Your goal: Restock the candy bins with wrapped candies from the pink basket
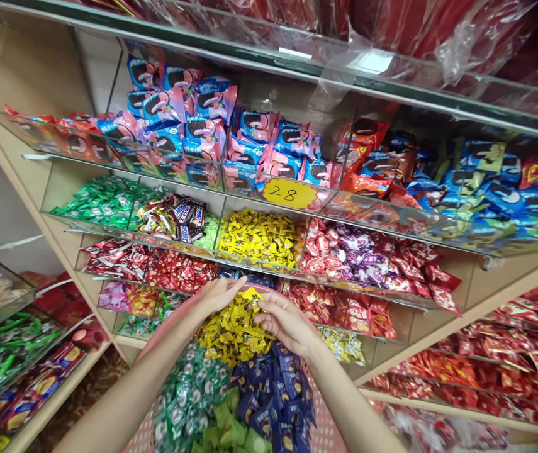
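Observation:
My left hand point(221, 296) lies at the far side of a pink basket point(330, 425), fingers stretched out beside a heap of yellow-wrapped candies point(235, 330). Opposite it, my right hand point(285, 319) has its fingers loosely curled and apart, their tips touching the heap's right edge. No piece is clearly gripped in either hand. Nearer to me, the same basket holds green-and-silver wrapped candies point(188, 390), dark blue packets point(278, 393) and light green packets point(231, 428). My forearms cover parts of the basket's sides.
Ahead, a shelf bin of yellow candies point(257, 239) sits below a yellow tag point(290, 192) reading 28. Clear shelf fronts point(169, 163) edge the tiers. Blue-and-pink cookie packets point(165, 107) fill the upper tier. Another candy rack point(467, 377) stands right, more bins point(9, 352) left.

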`<state>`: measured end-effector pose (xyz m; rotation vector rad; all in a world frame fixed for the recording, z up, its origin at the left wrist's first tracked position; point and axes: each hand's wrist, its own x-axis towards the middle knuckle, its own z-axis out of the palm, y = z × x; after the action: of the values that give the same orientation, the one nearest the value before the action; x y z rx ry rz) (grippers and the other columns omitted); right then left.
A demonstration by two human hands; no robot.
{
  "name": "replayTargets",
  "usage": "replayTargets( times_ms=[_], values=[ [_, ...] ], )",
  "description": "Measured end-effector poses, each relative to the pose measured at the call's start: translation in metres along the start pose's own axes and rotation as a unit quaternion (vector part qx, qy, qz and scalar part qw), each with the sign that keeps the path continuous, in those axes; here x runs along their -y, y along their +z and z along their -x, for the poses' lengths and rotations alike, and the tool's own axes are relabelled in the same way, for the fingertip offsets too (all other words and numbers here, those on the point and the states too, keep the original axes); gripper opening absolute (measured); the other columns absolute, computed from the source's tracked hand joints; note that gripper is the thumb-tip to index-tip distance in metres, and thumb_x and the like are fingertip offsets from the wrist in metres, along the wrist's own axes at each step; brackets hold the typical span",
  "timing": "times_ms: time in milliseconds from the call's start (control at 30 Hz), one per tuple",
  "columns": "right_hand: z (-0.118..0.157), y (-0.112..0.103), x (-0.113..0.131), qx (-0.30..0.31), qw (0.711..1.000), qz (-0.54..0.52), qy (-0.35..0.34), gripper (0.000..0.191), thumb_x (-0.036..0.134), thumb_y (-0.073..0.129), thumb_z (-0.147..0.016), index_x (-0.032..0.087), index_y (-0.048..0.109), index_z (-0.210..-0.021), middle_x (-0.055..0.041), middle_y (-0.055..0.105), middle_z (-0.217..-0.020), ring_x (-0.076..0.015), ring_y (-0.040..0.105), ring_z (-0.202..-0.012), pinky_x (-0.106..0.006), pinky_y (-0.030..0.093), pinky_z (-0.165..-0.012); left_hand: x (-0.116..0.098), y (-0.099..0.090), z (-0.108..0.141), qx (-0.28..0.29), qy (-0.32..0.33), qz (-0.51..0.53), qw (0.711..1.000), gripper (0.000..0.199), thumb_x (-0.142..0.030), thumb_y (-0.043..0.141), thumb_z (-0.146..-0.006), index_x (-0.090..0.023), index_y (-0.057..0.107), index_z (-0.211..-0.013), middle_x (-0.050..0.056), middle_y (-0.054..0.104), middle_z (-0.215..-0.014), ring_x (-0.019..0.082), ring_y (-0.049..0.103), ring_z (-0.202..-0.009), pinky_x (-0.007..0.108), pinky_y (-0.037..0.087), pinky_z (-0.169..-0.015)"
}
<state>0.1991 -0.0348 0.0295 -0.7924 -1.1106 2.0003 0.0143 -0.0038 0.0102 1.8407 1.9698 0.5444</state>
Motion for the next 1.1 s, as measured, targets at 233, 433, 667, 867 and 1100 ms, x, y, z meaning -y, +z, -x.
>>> replayTargets(
  times_ms=[233,433,667,867,1100],
  values=[
    [0.006,0.000,0.000,0.003,0.999,-0.043,-0.033,0.023,0.024,0.068,-0.064,0.016,0.057,-0.082,0.0012,0.061,-0.076,-0.0066,0.060,-0.069,-0.017,0.046,-0.069,0.001,0.003,-0.004,-0.001,-0.002,-0.013,1.000,0.076,-0.075,0.012,-0.069,-0.028,0.063,-0.100,0.003,0.064,-0.098,0.025,0.055,-0.094,0.028,0.037,-0.074],
    [0.007,0.001,0.003,-0.010,0.999,-0.016,-0.038,0.022,0.026,0.068,-0.064,0.016,0.058,-0.081,0.0026,0.059,-0.070,-0.0052,0.058,-0.062,-0.014,0.045,-0.060,0.003,0.004,-0.004,-0.001,0.009,-0.009,1.000,0.072,-0.073,0.013,-0.071,-0.028,0.064,-0.096,0.002,0.065,-0.094,0.024,0.056,-0.091,0.027,0.038,-0.072],
    [-0.032,0.017,0.057,-0.034,0.975,0.151,-0.162,0.025,0.030,0.066,-0.063,0.016,0.056,-0.080,0.0028,0.058,-0.060,-0.0055,0.052,-0.051,-0.016,0.041,-0.051,0.015,0.000,-0.001,-0.005,-0.008,0.003,1.000,0.068,-0.070,0.018,-0.073,-0.026,0.063,-0.100,0.004,0.065,-0.096,0.025,0.056,-0.093,0.027,0.039,-0.075],
    [-0.130,0.017,0.113,-0.162,0.825,0.436,-0.321,0.018,0.024,0.057,-0.068,0.013,0.057,-0.083,-0.0012,0.059,-0.063,-0.0136,0.055,-0.059,-0.027,0.044,-0.061,0.030,-0.009,0.006,-0.025,-0.031,0.004,0.999,0.067,-0.070,0.017,-0.073,-0.027,0.064,-0.096,0.004,0.065,-0.095,0.026,0.056,-0.093,0.030,0.039,-0.075],
    [-0.193,0.024,0.124,-0.203,0.621,0.677,-0.339,0.035,0.015,0.035,-0.078,0.017,0.051,-0.109,-0.0081,0.059,-0.103,-0.0189,0.053,-0.091,-0.032,0.036,-0.086,0.050,-0.018,0.015,-0.048,-0.044,0.027,0.998,0.064,-0.067,0.019,-0.075,-0.026,0.065,-0.091,0.004,0.066,-0.091,0.025,0.057,-0.091,0.029,0.039,-0.074]
  ],
)
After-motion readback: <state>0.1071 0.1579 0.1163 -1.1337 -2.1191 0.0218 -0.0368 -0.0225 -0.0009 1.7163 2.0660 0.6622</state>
